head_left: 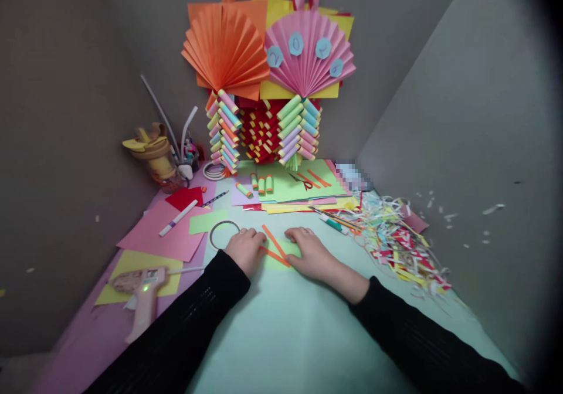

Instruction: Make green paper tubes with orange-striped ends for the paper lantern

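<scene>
In front of me a small light-green paper lies on the pale blue-green table cover, with two narrow orange paper strips on it. My left hand is closed, its fingertips on the left end of the lower strip. My right hand rests at the paper's right side. Its thumb touches the lower strip's right end, and its fingers are spread away from the thumb. Just left of my left hand lies a roll of tape.
A pink hot glue gun with a lit green light lies at left. Paper scraps pile up at right. Behind are several green paper rolls, scissors, a capped marker and hanging paper fans.
</scene>
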